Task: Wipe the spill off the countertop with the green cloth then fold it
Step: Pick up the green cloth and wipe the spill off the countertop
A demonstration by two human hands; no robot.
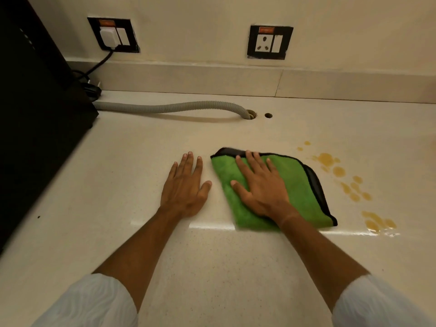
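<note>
A green cloth with black trim lies folded on the pale countertop. My right hand rests flat on top of it, fingers spread, palm pressing down. My left hand lies flat on the bare counter just left of the cloth, fingers apart, holding nothing. A yellowish-brown spill is scattered in drops and blotches to the right of the cloth, with a larger patch nearer the front. The cloth does not touch the spill.
A black appliance fills the left side. A grey corrugated hose runs along the back into a counter hole, beside a smaller hole. Two wall sockets sit above the backsplash, the left socket with a plug.
</note>
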